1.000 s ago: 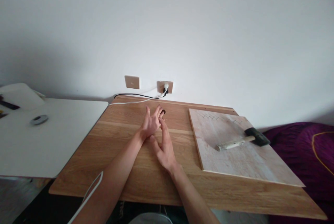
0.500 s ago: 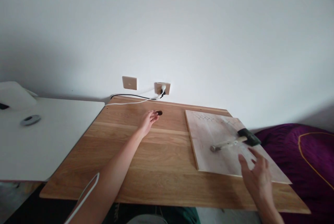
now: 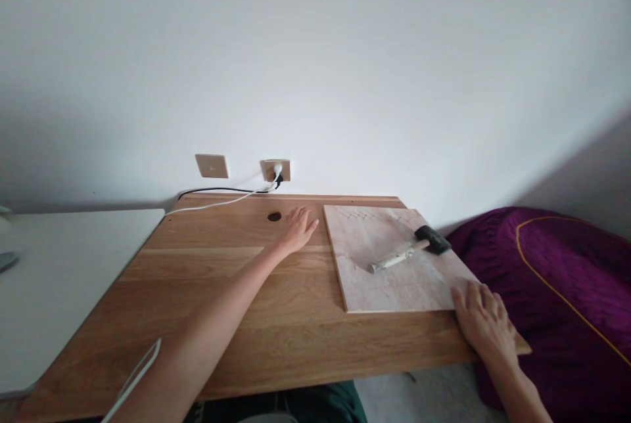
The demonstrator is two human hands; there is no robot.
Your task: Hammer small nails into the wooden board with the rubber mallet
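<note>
A pale wooden board (image 3: 365, 278) lies on the right part of the wooden desk (image 3: 236, 318). On top of it rests a mallet (image 3: 434, 240), its black head toward the right and its worn, light handle pointing left. My right hand (image 3: 486, 321) lies over the board's near right corner, fingers outstretched and palm down. My left hand (image 3: 298, 229) is at the desk's rear, between the dark round hole (image 3: 275, 217) and the board's left edge. Its fingers are extended, with nothing visible in them.
A white table (image 3: 73, 265) adjoins the desk on the left. Behind the desk, white and black cables run to a wall socket (image 3: 276, 170), beside a blank-looking wall plate (image 3: 211, 165). A purple beanbag-like cushion (image 3: 557, 278) stands against the right side.
My left hand has moved right, from the hole toward the board. My right hand has come down from the air onto the board's near right corner. The view has turned slightly right.
</note>
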